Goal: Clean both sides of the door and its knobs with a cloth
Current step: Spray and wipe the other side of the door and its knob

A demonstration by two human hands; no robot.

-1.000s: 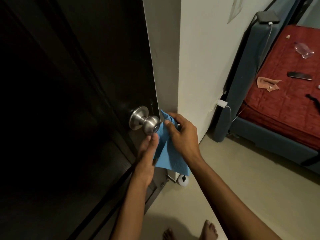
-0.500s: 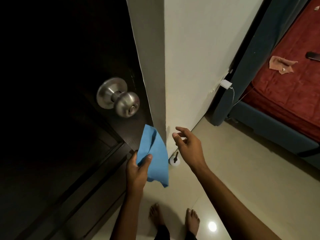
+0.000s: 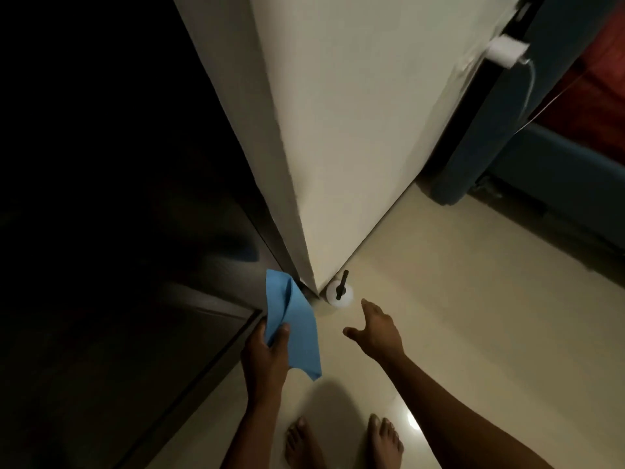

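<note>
Head view: left hand (image 3: 265, 353) gripping cloth (image 3: 291, 330)

1. We log the cloth (image 3: 291, 328) as plain sky blue, no pattern.
2. Door (image 3: 111, 211): very dark brown, near black.
3. Wall (image 3: 355, 123): off-white.
4. Floor (image 3: 473, 316): pale cream, glossy.
5. Door stopper (image 3: 339, 293): white base, black pin.
6. Bed frame (image 3: 548, 157): dark blue; bedcover (image 3: 605, 86): red.

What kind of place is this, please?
Probably a bedroom in a home, seen from its doorway: a dark door, a bed frame with a red cover, and a charger plugged into the wall.
</note>
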